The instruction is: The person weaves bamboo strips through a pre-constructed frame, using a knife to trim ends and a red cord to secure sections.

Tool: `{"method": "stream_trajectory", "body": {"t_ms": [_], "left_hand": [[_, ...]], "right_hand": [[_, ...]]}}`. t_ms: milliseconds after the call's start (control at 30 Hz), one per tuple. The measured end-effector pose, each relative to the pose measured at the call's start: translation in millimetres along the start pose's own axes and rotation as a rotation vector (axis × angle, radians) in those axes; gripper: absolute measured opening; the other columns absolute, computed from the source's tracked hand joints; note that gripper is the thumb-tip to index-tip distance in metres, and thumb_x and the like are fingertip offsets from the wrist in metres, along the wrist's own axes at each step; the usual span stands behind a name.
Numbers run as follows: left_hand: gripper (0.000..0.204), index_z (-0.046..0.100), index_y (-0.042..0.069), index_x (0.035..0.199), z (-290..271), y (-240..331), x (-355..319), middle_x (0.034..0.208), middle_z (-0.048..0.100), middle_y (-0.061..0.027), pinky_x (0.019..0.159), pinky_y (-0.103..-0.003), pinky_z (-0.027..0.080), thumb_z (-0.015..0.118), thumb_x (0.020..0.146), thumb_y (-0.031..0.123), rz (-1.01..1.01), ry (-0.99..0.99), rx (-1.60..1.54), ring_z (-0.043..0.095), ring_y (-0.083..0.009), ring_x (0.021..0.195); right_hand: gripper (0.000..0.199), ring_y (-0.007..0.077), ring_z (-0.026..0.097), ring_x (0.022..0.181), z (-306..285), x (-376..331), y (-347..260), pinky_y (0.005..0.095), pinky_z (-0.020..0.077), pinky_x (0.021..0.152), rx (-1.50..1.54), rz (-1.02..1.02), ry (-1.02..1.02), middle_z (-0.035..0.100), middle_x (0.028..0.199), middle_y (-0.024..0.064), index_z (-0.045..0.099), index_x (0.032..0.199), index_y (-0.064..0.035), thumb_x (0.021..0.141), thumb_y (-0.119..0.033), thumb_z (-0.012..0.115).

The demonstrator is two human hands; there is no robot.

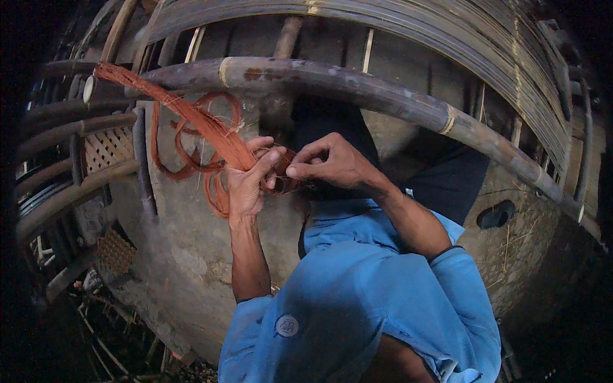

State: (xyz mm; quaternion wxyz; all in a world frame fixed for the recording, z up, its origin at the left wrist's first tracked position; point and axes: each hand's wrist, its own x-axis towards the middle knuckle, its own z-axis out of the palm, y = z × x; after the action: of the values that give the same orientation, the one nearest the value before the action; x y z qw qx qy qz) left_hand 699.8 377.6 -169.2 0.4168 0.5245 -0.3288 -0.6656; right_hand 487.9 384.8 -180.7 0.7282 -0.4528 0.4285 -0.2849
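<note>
A thick hank of reddish-orange fibre runs from the left end of a bamboo pole down to my left hand, whose fingers and thumb wrap round it. Looser loops of the same fibre hang beside the hank on the left. My right hand is close by, thumb and forefinger pinched together at the fibre's dark, tangled end. Fine loose threads stick out there; exactly what the pinch holds is too small to make out.
A thick bamboo pole crosses in front of me, with a slatted bamboo platform beyond it. More bamboo railing stands at left. An egg tray lies low at left, and a dark sandal is on the ground at right.
</note>
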Motion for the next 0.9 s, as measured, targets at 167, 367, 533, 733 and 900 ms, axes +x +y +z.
{"method": "stream_trajectory", "body": {"t_ms": [167, 367, 533, 733, 900], "left_hand": [[0.025, 0.064, 0.0, 0.113, 4.9, 5.3, 1.7, 0.087, 0.072, -0.0119, 0.041, -0.019, 0.038, 0.073, 0.092, 0.01, 0.019, 0.073, 0.095, 0.055, -0.0076, 0.051], [0.028, 0.065, 0.002, 0.112, -56.7, 15.2, 31.0, 0.084, 0.067, -0.0079, 0.051, -0.022, 0.043, 0.075, 0.092, 0.019, 0.096, 0.366, -0.03, 0.058, -0.0103, 0.06], [0.079, 0.046, 0.0, 0.139, -41.3, 51.7, 38.8, 0.121, 0.059, -0.0162, 0.097, -0.04, 0.044, 0.087, 0.078, 0.03, 0.793, 0.649, 1.137, 0.058, -0.0285, 0.108], [0.088, 0.049, 0.002, 0.138, 131.7, 65.3, -4.6, 0.129, 0.058, -0.0159, 0.106, -0.046, 0.038, 0.092, 0.068, 0.034, 1.2, -0.151, 0.842, 0.051, -0.0378, 0.119], [0.04, 0.068, 0.002, 0.106, 86.9, 50.0, 46.8, 0.101, 0.069, -0.0127, 0.087, -0.039, 0.049, 0.088, 0.075, 0.019, 0.842, 0.09, 1.077, 0.063, -0.0287, 0.098]], "right_hand": [[0.027, 0.009, 0.062, 0.085, -24.8, -3.2, 18.2, 0.0292, 0.0494, 0.083, 0.015, -0.191, 0.182, 0.073, 0.09, 0.004, 0.077, 0.098, -0.0046, 0.094, -0.031, 0.073], [0.027, 0.0131, 0.06, 0.068, -61.1, -43.5, -16.2, 0.0351, 0.0512, 0.082, 0.652, -0.265, 0.129, 0.051, 0.07, -0.0019, 0.064, 0.108, -0.0006, 0.106, -0.025, 0.053], [0.03, 0.0032, 0.035, 0.054, -82.0, -77.5, -67.0, 0.0249, 0.0391, 0.057, 0.719, -0.311, 0.17, 0.037, 0.063, -0.008, 0.067, 0.113, 0.0008, 0.105, -0.025, 0.055], [0.024, 0.0174, 0.062, 0.076, -70.0, -96.3, -113.6, 0.0342, 0.0518, 0.069, -0.204, -0.545, 0.322, 0.067, 0.082, 0.0036, 0.07, 0.113, -0.0014, 0.101, -0.021, 0.061], [0.016, 0.0327, 0.069, 0.086, -62.3, -123.6, -127.7, 0.0389, 0.056, 0.077, -0.693, -0.648, 0.388, 0.071, 0.096, 0.0181, 0.069, 0.106, 0.0005, 0.093, -0.009, 0.066]]}}
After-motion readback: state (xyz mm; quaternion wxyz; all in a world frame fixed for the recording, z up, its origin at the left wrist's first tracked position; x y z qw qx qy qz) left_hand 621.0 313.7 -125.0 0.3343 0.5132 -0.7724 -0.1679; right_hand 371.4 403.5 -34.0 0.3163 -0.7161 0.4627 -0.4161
